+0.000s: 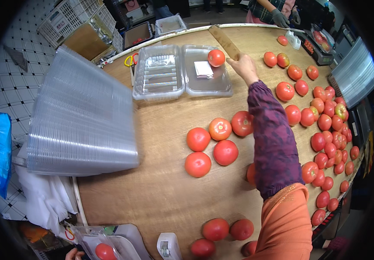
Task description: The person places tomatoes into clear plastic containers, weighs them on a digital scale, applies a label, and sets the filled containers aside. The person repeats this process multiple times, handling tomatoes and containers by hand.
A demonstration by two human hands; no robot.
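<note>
My right hand (243,66), at the end of a purple patterned sleeve, grips the near end of a flat brown strip (224,40) whose far end reaches the table's rim. Left of it, a tomato (216,58) and some white cards (203,69) rest on the lid half of an open clear plastic clamshell box (158,73). Several tomatoes (198,139) lie mid-table. At the bottom left edge, fingers (74,254) show beside a clear package holding a tomato (105,251); whether they are my left hand, and what they hold, is unclear.
A tall stack of clear clamshells (86,120) stands left, near scissors (130,61). Many tomatoes (329,149) cover the right side. A scale (320,52) stands back right; a co-worker's gloved hands (280,19) are beyond the rim. A white tape dispenser (168,247) sits in front.
</note>
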